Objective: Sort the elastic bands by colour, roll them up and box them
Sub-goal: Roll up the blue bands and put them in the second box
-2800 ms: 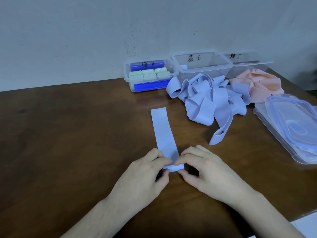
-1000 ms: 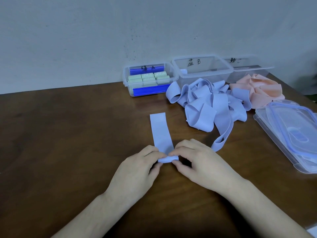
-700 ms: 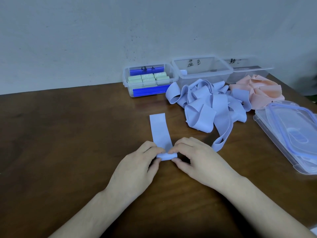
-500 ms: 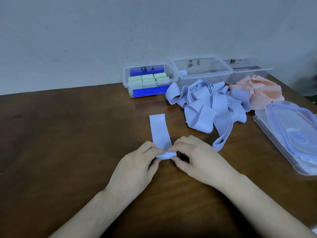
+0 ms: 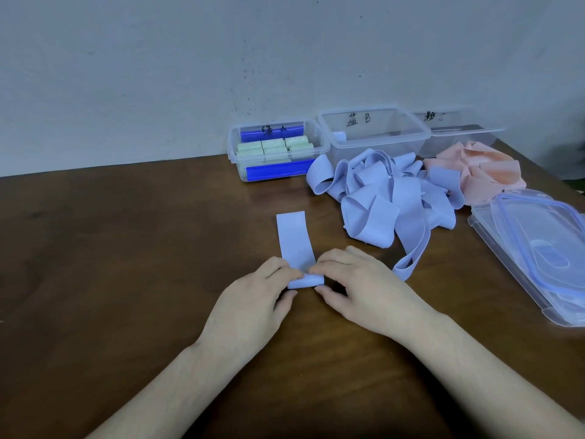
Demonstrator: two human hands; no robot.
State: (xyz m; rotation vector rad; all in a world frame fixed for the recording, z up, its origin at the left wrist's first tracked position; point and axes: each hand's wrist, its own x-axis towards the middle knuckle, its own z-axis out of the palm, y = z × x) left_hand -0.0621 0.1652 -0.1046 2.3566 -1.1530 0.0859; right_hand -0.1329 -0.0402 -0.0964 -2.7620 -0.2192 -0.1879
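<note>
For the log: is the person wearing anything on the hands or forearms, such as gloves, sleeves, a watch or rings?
Nothing worn is visible. The left hand and right hand are bare, with no gloves and no rings on the visible fingers. Both forearms are uncovered down to the frame edge, with no sleeves, watch or wristband. Fingernails look short and unpainted.

Lavender-blue elastic band [image 5: 296, 240]: flat strip on brown table, near end rolled into small tight coil, far end squared off, lying straight away from viewer.
Pile of loose blue bands [image 5: 389, 198]: tangled loops, right of strip, in front of middle box.
Pink bands [image 5: 478, 169]: crumpled heap, right of blue pile, touching it.
Left clear box [image 5: 277, 150]: holds green rolled bands [image 5: 275, 145], packed in rows.
Middle clear box [image 5: 373, 131]: marked "B".
Right clear box [image 5: 459, 131]: behind pink heap.
</note>
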